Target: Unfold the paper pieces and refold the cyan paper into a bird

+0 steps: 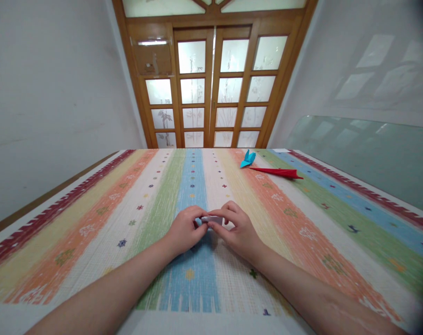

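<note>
Left hand [186, 229]: fingers curled, pinching the left end of the small folded paper [213, 218].
Right hand [238, 229]: fingertips closed on the paper's right end.
Folded paper: pale, held between both hands just above the striped tablecloth [92, 218], at its blue stripe.
Far right: blue origami figure [248, 158] beside red folded paper [279, 172].

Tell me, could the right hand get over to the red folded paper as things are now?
Probably yes: nothing stands between the right hand and the red folded paper, but both hands now pinch a small white paper.
</note>
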The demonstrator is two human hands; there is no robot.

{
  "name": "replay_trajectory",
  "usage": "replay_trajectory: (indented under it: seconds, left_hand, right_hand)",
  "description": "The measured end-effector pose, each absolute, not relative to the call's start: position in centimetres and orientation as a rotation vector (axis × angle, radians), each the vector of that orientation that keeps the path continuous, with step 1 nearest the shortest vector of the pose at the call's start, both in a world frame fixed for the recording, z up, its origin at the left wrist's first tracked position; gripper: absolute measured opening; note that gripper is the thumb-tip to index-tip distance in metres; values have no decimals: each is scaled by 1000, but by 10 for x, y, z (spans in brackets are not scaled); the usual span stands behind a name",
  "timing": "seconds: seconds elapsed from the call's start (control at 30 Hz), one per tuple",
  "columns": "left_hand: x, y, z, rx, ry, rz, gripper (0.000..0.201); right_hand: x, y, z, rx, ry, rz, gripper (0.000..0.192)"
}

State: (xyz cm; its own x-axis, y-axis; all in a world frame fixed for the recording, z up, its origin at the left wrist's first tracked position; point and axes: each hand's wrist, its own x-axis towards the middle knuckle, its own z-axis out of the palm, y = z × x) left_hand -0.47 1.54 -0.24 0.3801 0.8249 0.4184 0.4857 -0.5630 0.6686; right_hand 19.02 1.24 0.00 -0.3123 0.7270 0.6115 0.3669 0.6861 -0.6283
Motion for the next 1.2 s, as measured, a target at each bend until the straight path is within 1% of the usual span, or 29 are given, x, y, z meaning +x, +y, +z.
replay_trajectory:
  seconds: [0.17, 0.33, 0.57, 1.2]
  left_hand:
    - [-5, 12, 1, 2353, 1134, 1013, 16]
    - [-5, 9, 5, 2416, 1117, 993, 14]
    - [-4, 12, 1, 2188, 1153, 1076, 12]
    - [0, 9, 0, 2060, 1090, 1173, 8]
  right_hand:
    - [190, 14, 0, -786, -1925, 383, 21]
    - [190, 14, -1, -802, -1952, 476, 17]
    - [189, 14, -1, -884, -1955, 534, 6]
    - [186, 11, -2, -887, -1852, 741, 5]
